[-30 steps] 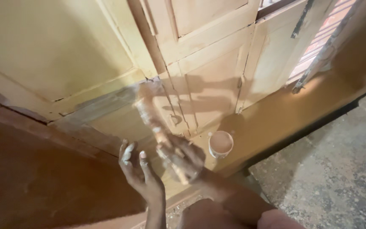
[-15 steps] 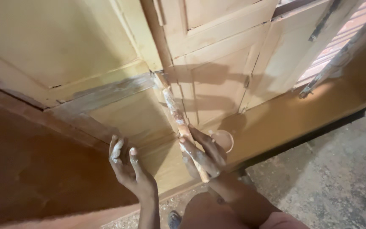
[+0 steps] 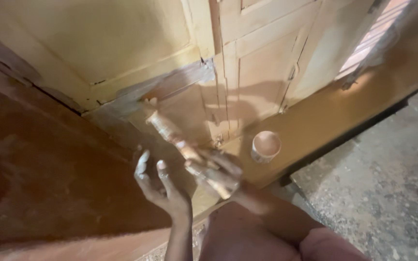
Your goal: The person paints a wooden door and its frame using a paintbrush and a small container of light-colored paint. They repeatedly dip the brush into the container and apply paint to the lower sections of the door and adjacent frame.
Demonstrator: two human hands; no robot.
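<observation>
Diagonally, right hand (image 3: 218, 171) grips brush (image 3: 182, 145), tip up-left; left hand (image 3: 163, 186) spread empty.

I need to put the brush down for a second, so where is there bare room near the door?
The grey floor right of the step is bare, and so is the step ledge right of the cup. It is crowded left of the cup, where the right hand holds the brush beside the open left hand.

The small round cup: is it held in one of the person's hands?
No, the cup stands alone on the ledge, apart from the right hand gripping the brush.
</observation>
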